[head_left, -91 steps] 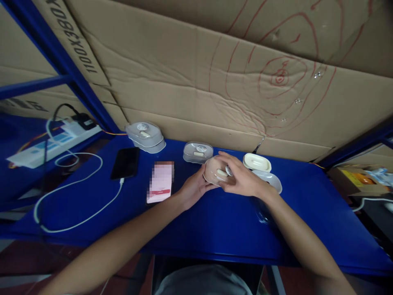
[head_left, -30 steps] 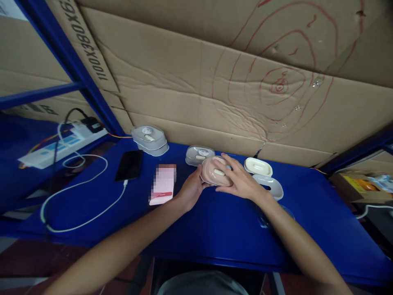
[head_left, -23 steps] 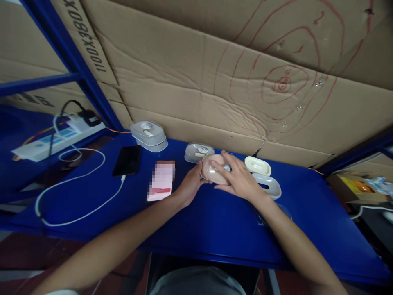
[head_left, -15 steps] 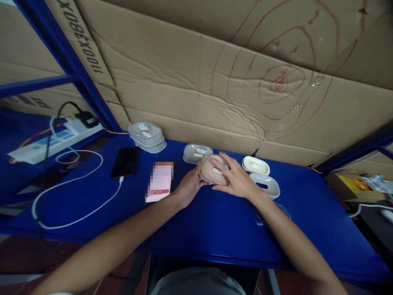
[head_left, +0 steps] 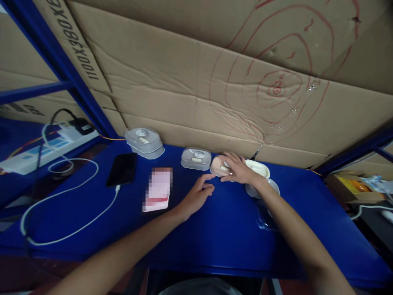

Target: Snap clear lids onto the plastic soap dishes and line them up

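Observation:
A pink oval lidded box (head_left: 217, 164) sits on the blue table (head_left: 196, 221) by the cardboard wall, just right of a grey oval lidded box (head_left: 195, 158). My right hand (head_left: 238, 170) rests on top of the pink box, fingers over its lid. My left hand (head_left: 196, 196) hovers a little in front of the boxes, fingers loosely spread, holding nothing. A cream box lid (head_left: 258, 167) and a grey open box (head_left: 273, 185) lie right behind my right wrist.
Two stacked grey boxes (head_left: 143, 141) stand at the back left. A black phone (head_left: 122, 169) on a white cable (head_left: 64, 205) and a pink card pack (head_left: 157, 189) lie to the left. A power strip (head_left: 37, 151) sits far left. A clear bowl (head_left: 265, 217) lies under my right forearm.
The pink box went from between both hands back to the wall beside the grey box. My left hand let go and drew back; my right hand stays on it.

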### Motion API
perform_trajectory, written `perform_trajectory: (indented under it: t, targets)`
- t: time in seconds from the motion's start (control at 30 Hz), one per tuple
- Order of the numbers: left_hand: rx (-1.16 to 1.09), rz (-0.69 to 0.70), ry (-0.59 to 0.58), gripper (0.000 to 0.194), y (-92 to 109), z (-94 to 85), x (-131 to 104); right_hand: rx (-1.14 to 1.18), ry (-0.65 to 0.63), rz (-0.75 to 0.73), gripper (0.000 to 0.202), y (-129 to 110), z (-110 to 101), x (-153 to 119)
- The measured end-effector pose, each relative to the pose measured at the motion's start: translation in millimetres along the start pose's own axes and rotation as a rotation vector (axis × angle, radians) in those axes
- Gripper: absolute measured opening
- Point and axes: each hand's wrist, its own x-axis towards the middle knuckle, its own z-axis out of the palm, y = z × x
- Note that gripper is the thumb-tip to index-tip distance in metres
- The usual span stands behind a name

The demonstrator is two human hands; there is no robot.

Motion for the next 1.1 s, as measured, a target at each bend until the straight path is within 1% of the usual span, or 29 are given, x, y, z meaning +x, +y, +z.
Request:
perform_trajectory:
  t: [0.07,0.13,0.17,0.23,0.27,0.3,0.33,0.4,0.43,0.47,0.5,0.53,0.6,0.63,0.7,0.77,0.87,0.93,1.0,1.1]
  targets:
    - [-0.003,0.004,-0.003,0.042,-1.3,-0.1,0.8,-0.008,0.044,0.003,0.111,-4.8,-11.6,-5.1]
    - [-0.011,0.011,-0.003,0.038,-0.7,-0.6,0.6,0.031,0.114,-0.016,0.103,-7.8,-27.9,-26.0]
    - [-0.015,0.013,-0.006,0.036,0.2,-1.0,0.1,0.07,0.139,-0.027,0.094,-7.4,-36.0,-42.8]
    - [-0.025,0.011,-0.016,0.033,3.3,-1.6,-1.7,0.157,0.158,-0.012,0.072,-2.5,-46.9,-87.8]
    - [-0.03,0.006,-0.024,0.032,5.1,-1.8,-2.8,0.181,0.138,0.048,0.063,1.4,-47.7,-114.7]
    - [-0.033,0.0,-0.033,0.031,7.0,-1.9,-4.0,0.185,0.132,0.127,0.056,5.4,-44.6,-143.1]
    - [-0.032,-0.008,-0.042,0.03,9.0,-1.9,-5.0,0.152,0.142,0.207,0.055,9.1,-37.4,-171.8]
    - [-0.024,-0.01,-0.063,0.027,12.1,-1.5,-6.2,0.033,0.272,0.34,0.058,12.7,-12.9,-224.2]
    - [-0.022,-0.001,-0.076,0.025,13.1,-1.1,-6.3,-0.019,0.31,0.378,0.06,11.6,2.3,-245.3]
    - [-0.023,0.01,-0.087,0.024,13.5,-0.5,-6.2,-0.052,0.315,0.396,0.064,8.0,17.7,-261.5]
    - [-0.024,0.019,-0.098,0.023,13.3,0.3,-5.9,-0.071,0.296,0.405,0.067,1.8,32.1,-272.3]
    - [-0.027,0.023,-0.11,0.021,12.4,1.4,-5.6,-0.087,0.293,0.407,0.071,-6.7,44.2,-277.2]
    - [-0.021,0.011,-0.143,0.021,9.2,4.1,-5.6,-0.077,0.261,0.371,0.076,-27.8,58.3,-270.8]
    - [-0.013,0.0,-0.162,0.021,7.1,5.6,-6.1,-0.059,0.24,0.337,0.079,-38.5,59.7,-260.8]
    - [0.001,-0.014,-0.193,0.024,3.3,8.5,-7.4,-0.005,0.188,0.245,0.082,-55.7,52.7,-232.3]
    - [-0.004,-0.021,-0.204,0.026,0.9,10.1,-8.2,0.057,0.147,0.148,0.084,-64.1,37.6,-199.8]
    - [-0.061,-0.053,-0.201,0.038,1.4,7.8,-6.7,0.153,0.121,0.03,0.078,-61.4,16.2,-157.4]
    - [-0.119,-0.092,-0.199,0.048,4.2,3.3,-4.8,0.199,0.137,-0.011,0.074,-55.0,10.8,-138.4]
    - [-0.172,-0.116,-0.203,0.055,7.4,-1.9,-3.5,0.225,0.194,-0.017,0.069,-49.9,14.5,-128.3]
    - [-0.261,-0.114,-0.205,0.059,9.4,-6.9,-2.9,0.236,0.286,0.015,0.058,-50.1,29.7,-126.2]
